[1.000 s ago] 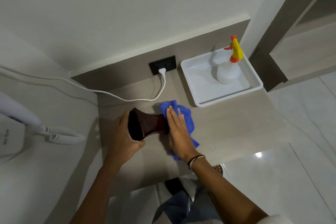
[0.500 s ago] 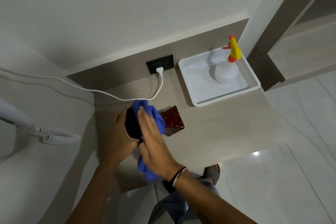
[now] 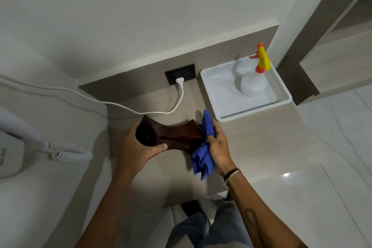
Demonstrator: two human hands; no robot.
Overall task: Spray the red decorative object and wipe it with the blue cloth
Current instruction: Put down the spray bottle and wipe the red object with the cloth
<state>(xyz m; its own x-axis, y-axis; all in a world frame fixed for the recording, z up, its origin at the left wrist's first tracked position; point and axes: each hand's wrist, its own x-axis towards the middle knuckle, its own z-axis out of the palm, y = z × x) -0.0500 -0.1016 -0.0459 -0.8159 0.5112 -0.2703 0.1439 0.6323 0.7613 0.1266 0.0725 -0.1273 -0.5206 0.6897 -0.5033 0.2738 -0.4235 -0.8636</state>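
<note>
Left hand (image 3: 138,145) grips the red decorative object (image 3: 177,137); right hand (image 3: 218,146) presses the clutched blue cloth (image 3: 203,151) against it

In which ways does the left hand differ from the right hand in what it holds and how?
The left hand grips the open end of the red decorative object; the right hand clutches the blue cloth against its other end. The right wrist wears bands; the left wrist is bare. Both work above the table.

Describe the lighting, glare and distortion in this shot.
Head view: dim, soft indoor light; a bright glare spot on the floor tile; wide-angle bending of the wall edges; the red decorative object reads dark, nearly brown; the spray bottle casts a faint shadow.
</note>
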